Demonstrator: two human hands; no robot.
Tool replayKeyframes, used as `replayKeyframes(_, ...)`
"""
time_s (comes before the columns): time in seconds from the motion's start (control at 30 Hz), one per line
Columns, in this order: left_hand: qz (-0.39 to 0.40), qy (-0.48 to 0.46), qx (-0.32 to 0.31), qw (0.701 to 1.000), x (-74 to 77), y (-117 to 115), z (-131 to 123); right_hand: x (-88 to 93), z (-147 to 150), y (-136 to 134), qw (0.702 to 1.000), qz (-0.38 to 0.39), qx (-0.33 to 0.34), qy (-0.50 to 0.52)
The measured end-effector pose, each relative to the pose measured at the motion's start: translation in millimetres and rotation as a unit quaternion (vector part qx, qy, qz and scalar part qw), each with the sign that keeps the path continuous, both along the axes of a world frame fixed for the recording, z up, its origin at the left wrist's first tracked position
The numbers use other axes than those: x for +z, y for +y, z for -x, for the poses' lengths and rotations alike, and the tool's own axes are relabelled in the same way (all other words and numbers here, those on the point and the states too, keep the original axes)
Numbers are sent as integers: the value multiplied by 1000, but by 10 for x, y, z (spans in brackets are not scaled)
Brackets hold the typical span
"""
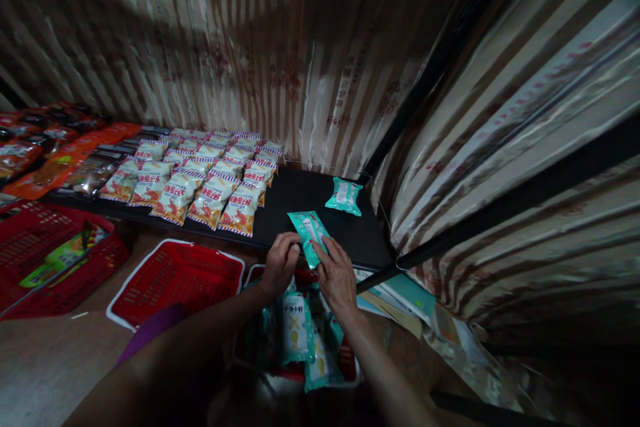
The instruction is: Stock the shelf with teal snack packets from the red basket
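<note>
Between my two hands is a teal snack bag (307,225), held just over the front edge of the black shelf (295,190). My left hand (281,261) has its fingers closed on the bag's left edge. My right hand (338,275) grips the right side, fingers lying across its front. Another teal bag (344,196) lies on the shelf near its back right corner. Below my hands, a red basket (350,363) with a white rim holds several more teal bags (294,328).
Rows of white and orange snack bags (213,195) cover the shelf's middle. Orange packs (65,163) lie farther left. A red basket (187,280) and another with green packs (60,260) stand on the floor. Black poles (415,100) and striped curtains (280,33) border the shelf.
</note>
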State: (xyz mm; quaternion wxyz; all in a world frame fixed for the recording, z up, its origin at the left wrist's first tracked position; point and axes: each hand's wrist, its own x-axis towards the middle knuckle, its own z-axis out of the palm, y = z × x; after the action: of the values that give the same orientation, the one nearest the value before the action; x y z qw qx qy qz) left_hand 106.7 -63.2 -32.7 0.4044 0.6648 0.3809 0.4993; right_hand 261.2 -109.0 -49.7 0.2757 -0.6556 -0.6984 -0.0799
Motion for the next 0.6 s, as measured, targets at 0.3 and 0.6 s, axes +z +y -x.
replayKeyframes(0.3,302,-113,42,946,20,183,-15,67,115,-100,1000,-5,5,0)
replayKeyframes(0.6,332,-179,46,925,23,187,7,139,274,-199,993,34,107,-21)
